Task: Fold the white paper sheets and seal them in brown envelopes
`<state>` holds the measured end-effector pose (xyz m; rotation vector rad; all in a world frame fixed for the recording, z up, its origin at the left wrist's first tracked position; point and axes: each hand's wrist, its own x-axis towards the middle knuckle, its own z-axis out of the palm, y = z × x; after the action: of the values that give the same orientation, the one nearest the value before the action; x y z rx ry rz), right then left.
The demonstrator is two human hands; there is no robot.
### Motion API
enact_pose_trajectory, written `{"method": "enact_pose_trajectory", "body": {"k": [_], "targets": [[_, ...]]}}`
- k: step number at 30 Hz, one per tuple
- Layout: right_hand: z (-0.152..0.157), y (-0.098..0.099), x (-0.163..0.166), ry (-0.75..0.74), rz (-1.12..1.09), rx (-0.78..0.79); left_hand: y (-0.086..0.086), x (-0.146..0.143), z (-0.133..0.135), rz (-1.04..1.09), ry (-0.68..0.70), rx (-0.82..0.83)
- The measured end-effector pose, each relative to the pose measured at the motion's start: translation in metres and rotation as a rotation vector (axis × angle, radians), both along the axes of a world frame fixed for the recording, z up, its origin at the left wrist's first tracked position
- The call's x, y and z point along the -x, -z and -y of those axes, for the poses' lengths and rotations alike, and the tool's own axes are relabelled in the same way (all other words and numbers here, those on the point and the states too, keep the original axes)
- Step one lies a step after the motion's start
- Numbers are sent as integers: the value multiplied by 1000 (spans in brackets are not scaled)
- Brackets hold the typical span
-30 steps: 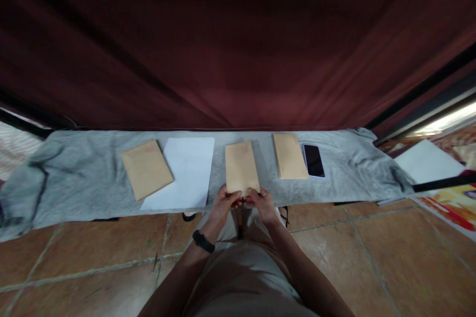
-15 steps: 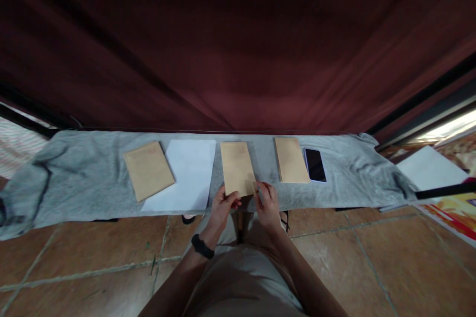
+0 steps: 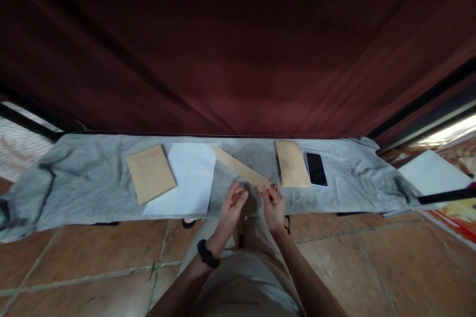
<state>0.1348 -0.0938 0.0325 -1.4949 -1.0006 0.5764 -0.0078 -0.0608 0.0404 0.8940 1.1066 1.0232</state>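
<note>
The white paper (image 3: 191, 178) lies on a long gray cloth (image 3: 89, 178), and its near edge comes almost to the cloth's near edge. A strip of gray cloth shows just right of the white paper. More cloth stretches out far to the right and far to the left of it. Past the white paper's far edge, a big dark red cloth (image 3: 238, 69) goes up like a wall.

The tilted envelope (image 3: 243, 168) is right of the white paper, up on its edge, with its far tip by the paper's far right corner. The right hand (image 3: 273, 203) pinches its near end with closed fingers. The left hand (image 3: 231, 203), nearer to the white paper, has its fingers half open and holds nothing I can see.

A flat envelope (image 3: 150, 173) lies over the white paper's left side. Farther right of the paper is an envelope pile (image 3: 293, 163), with a phone (image 3: 316, 168) just beyond. I cannot tell what is inside any envelope.
</note>
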Motion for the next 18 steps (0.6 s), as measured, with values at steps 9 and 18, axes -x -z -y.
{"method": "enact_pose_trajectory", "body": {"k": [9, 18], "targets": [[1, 19, 27, -34, -839, 115, 17, -5, 3, 142, 141, 160], [1, 32, 12, 29, -784, 140, 19, 7, -13, -68, 185, 59]]}}
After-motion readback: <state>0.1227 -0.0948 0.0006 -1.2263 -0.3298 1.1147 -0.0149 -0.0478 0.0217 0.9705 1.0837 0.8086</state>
